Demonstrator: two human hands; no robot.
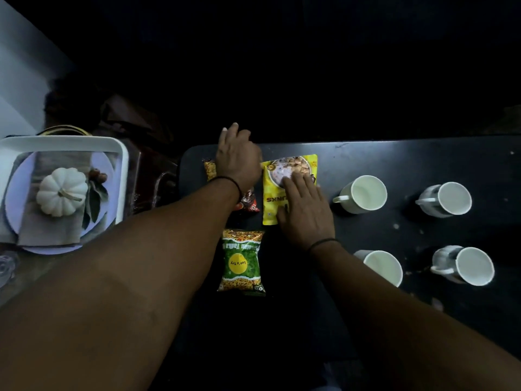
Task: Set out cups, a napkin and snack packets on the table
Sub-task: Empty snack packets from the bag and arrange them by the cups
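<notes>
Three snack packets lie on the dark table (pixel 394 162). My right hand (pixel 306 210) rests flat on the yellow packet (pixel 284 170), fingers spread. My left hand (pixel 238 156) covers the far end of a dark red packet (pixel 249 201), with its fingers curled over the table's far edge. A green packet (pixel 242 261) lies nearer me, untouched. Several white cups stand upright to the right: two far ones (pixel 362 194) (pixel 448 198) and two near ones (pixel 382 266) (pixel 469 266). A grey napkin (pixel 50 227) lies on a plate in the tray at left.
A white tray (pixel 121 170) at the left holds a pale plate (pixel 17 198), the napkin, a small white pumpkin (pixel 62 191) and some leaves. Beyond the table's far edge everything is dark. Dim brown shapes lie between the tray and the table.
</notes>
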